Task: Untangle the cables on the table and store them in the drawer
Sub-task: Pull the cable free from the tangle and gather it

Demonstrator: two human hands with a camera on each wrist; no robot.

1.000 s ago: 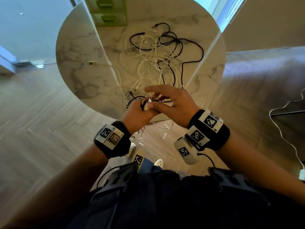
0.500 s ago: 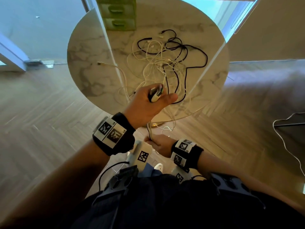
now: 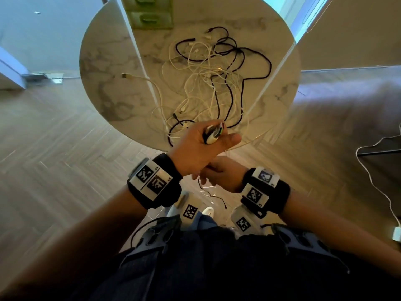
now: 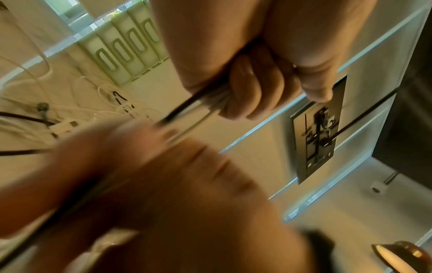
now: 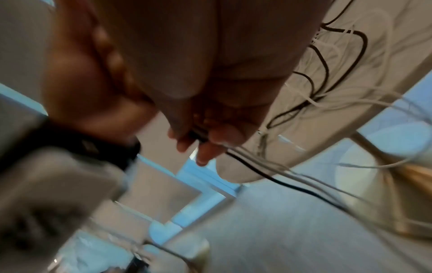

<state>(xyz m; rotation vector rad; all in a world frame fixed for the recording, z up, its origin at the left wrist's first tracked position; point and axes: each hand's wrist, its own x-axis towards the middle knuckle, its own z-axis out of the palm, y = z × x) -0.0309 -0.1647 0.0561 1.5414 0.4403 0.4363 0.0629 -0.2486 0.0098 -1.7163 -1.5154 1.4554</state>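
Note:
A tangle of white and black cables (image 3: 213, 74) lies on the round marble table (image 3: 112, 68). My left hand (image 3: 217, 141) hovers over the table's near edge and grips a folded bundle of black and white cable (image 3: 211, 134). The left wrist view shows its fingers (image 4: 247, 92) curled round the strands (image 4: 182, 110). My right hand (image 3: 208, 174) sits just below it, off the table, pinching the same strands (image 5: 268, 173) between its fingertips (image 5: 203, 146). Loose ends (image 3: 208, 192) dangle under it. A green drawer unit (image 3: 152, 16) stands at the table's far edge, its drawers closed.
Wooden floor surrounds the table. A white cable (image 3: 368, 170) trails over the floor at the right to a white plug (image 3: 397, 234). A white cable with a gold connector (image 3: 124, 76) reaches toward the table's left side.
My right hand left the bundle and dropped below the table's edge, running down the hanging strands. The left hand kept its grip and rose slightly over the table's edge.

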